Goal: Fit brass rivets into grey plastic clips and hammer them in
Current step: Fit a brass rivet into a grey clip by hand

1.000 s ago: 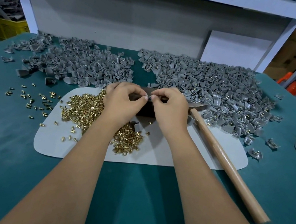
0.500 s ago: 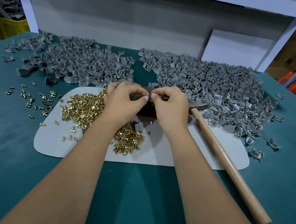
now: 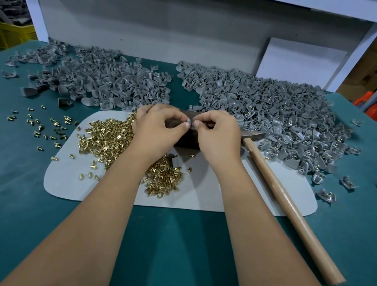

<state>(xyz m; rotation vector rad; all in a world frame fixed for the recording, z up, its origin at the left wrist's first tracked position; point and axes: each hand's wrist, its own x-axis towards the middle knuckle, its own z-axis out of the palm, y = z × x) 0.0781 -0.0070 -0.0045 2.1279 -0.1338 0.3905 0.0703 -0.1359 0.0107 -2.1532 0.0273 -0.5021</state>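
Left hand [image 3: 157, 128]: fingers curled, tips pinching a small grey clip [image 3: 189, 121] together with the right hand. Right hand [image 3: 218, 136]: fingers curled, thumb and forefinger on the same clip; whether a rivet sat in it could not be told. Both hands were held over a dark block [image 3: 187, 139] at the far edge of a pale mat [image 3: 199, 194].

Brass rivets [image 3: 109, 137]: heaped on the mat's left half, partly under the left wrist; loose ones [image 3: 44, 125] scattered on the green bench [image 3: 4, 175] to the left.

Grey clips, left pile [image 3: 98, 79]: beyond the mat. Right pile [image 3: 274, 112]: larger, brass showing in many pieces.

Hammer [image 3: 284, 202]: lying on the mat's right side, head just beside the right hand, wooden handle running toward the near right.
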